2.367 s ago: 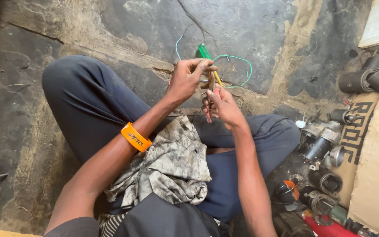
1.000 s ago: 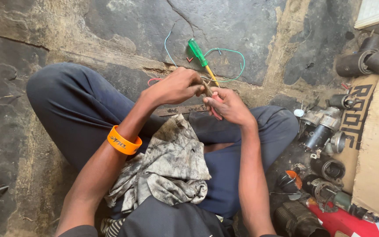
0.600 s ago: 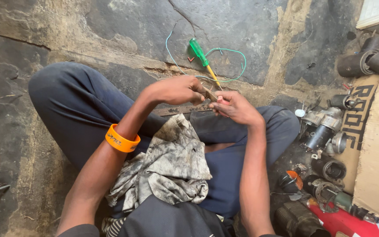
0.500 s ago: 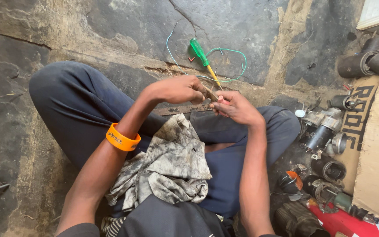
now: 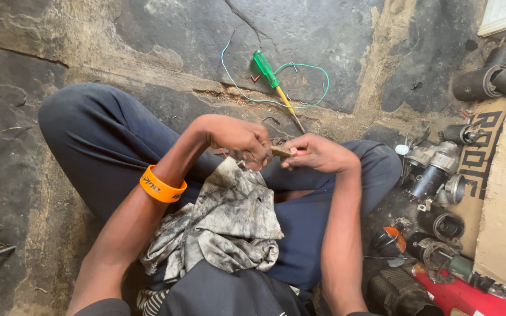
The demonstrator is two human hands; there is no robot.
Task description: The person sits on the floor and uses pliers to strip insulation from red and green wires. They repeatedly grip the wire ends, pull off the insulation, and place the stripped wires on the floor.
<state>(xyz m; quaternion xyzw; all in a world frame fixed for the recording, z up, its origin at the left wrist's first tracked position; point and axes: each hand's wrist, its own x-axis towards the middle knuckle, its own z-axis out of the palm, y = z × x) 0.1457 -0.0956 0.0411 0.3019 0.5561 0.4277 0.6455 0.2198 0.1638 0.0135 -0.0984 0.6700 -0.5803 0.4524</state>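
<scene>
- A person sits cross-legged on a cracked, dark stone floor (image 5: 147,35), both hands meeting above a stained grey rag (image 5: 224,222) spread over the lap.
- Compared with moments earlier, the hands have dropped from raised work to just above the rag's top edge, and the view has tipped down slightly; the work reads as close fingertip handling rather than gripping.
- The left hand (image 5: 238,139), above an orange rubber wristband (image 5: 162,186), is curled shut round one end of a small brownish metal piece (image 5: 280,151).
- The right hand (image 5: 317,153) pinches the piece's other end with narrow fingers.
- Beyond the rag, a green-handled screwdriver with a yellow shank (image 5: 276,88) lies untouched on the floor, amid thin green and blue wire (image 5: 306,67).
- Right of the rag, worn cylindrical motor parts (image 5: 434,175) sit beside flattened brown cardboard (image 5: 505,193).
- The piece is mostly covered by fingers; its shape cannot be made out.
</scene>
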